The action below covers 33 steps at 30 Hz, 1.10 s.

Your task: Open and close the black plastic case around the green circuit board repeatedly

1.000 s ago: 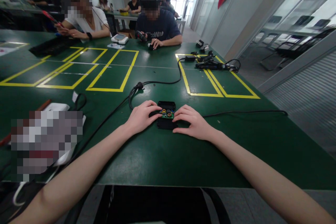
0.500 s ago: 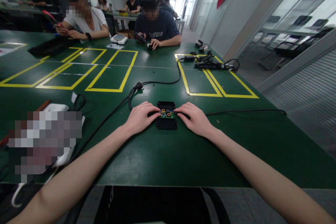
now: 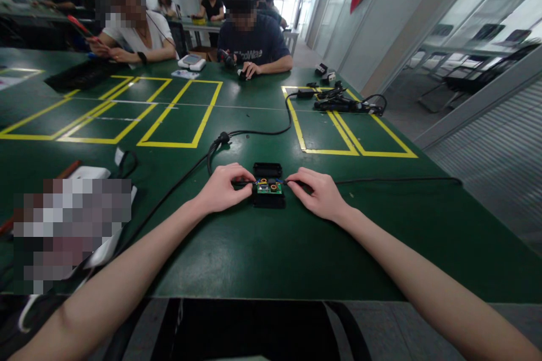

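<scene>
A small green circuit board [image 3: 269, 186] with copper-coloured coils lies between my hands, over the near half of a black plastic case [image 3: 271, 201]. The other black case half [image 3: 267, 169] sits just beyond it. My left hand [image 3: 228, 186] pinches the black cable at the board's left end, where thin wires show. At the right end, my right hand [image 3: 315, 192] pinches another black cable [image 3: 398, 180] between thumb and fingertips; this one runs off across the table to the right. Whether the board touches the case floor cannot be made out.
A knotted black cable [image 3: 224, 138] leads to an adapter box [image 3: 305, 94] near bundled black cables [image 3: 345, 104]. Yellow tape rectangles [image 3: 197, 141] mark the green table. A blurred-out white object [image 3: 91, 172] lies at left. Two people [image 3: 254, 39] sit opposite, handling things.
The circuit board has shifted slightly toward me, now overlapping the near case half. Both hands have moved a little outward, the right one opening its arch while still pinching.
</scene>
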Tool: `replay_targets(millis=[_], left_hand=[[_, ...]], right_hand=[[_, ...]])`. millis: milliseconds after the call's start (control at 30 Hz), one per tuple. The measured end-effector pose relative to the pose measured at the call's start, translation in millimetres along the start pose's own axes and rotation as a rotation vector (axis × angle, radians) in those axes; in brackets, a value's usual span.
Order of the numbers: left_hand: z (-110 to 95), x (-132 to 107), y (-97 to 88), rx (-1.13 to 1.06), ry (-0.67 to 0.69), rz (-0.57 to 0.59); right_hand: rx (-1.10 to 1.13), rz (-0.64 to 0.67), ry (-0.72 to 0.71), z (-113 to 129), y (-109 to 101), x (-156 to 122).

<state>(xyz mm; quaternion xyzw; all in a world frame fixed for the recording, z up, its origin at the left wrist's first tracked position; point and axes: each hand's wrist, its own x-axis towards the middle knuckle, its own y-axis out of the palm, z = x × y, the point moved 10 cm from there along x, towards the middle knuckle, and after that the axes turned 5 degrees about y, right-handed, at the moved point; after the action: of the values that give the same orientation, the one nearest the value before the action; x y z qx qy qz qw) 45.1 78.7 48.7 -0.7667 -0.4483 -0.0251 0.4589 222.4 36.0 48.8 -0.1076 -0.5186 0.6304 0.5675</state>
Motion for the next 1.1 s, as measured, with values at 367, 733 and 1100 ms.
replay_targets(millis=[367,733,1100], left_hand=[[0.3,-4.8,9.7,-0.167,-0.064,0.119],[3.1,-4.8,11.3,-0.125,-0.064,0.115],[0.4,-5.9,11.7,-0.020,0.008,0.114]], right_hand=[[0.061,0.103,-0.113,11.2,5.2,-3.9],[0.024,0.144,-0.062,4.2,11.2,-2.2],[0.091,0.202,-0.043,0.5,18.2,-2.7]])
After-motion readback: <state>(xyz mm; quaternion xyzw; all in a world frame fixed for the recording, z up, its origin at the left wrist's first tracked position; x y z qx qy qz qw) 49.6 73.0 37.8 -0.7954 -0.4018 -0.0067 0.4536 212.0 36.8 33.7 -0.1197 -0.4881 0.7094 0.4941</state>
